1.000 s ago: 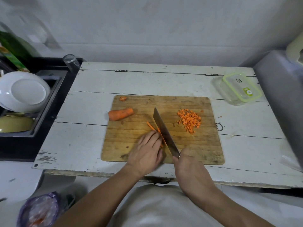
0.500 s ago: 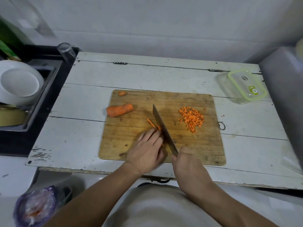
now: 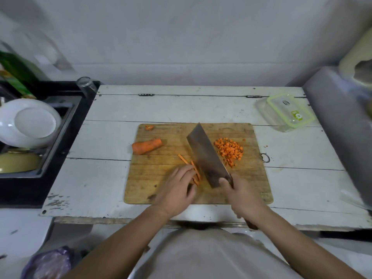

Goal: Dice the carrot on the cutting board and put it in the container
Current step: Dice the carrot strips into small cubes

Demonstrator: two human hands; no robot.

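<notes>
Mid-dice: we bunch carrot strips [image 3: 194, 172] on the cutting board [image 3: 161, 184].
Left hand [image 3: 177, 190] curls over them as guide; right hand [image 3: 242, 195] grips cleaver [image 3: 207, 156], tilted flat-side up. Dice pile [image 3: 229, 151] kept clear; carrot stub [image 3: 147, 146] waits; container [image 3: 289, 112] lidded, well apart.

Dim, even indoor light with soft, faint shadows. Wide-angle view bends the edges; corners are blurred, the centre reasonably sharp.
</notes>
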